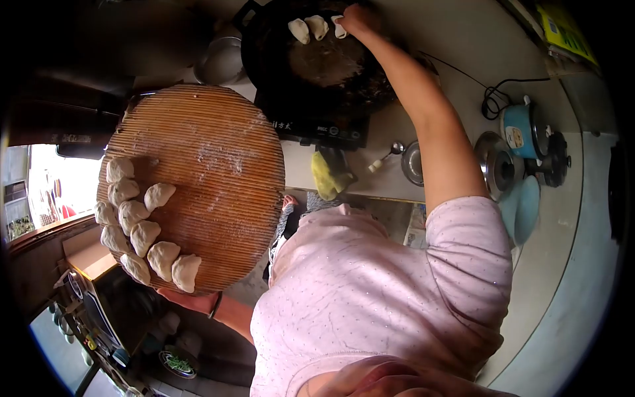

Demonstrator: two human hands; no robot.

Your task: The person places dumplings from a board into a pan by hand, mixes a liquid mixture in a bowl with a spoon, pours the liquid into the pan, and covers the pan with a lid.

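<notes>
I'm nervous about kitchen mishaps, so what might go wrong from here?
The dumplings on the board crowd one side of the round board, some right by its edge; with only the left hand seen at the rim, a tilt might slide some off.

The right hand is down at the wok, fingers at a dumpling; if the wok is hot, which I cannot tell, it could burn.

Your one camera sits on your head, looking steeply down and forward past your pink shirt (pixel 370 291) (close enough to fill the lower middle) toward the board (pixel 218 198) and, up top, the wok (pixel 281 59).
</notes>
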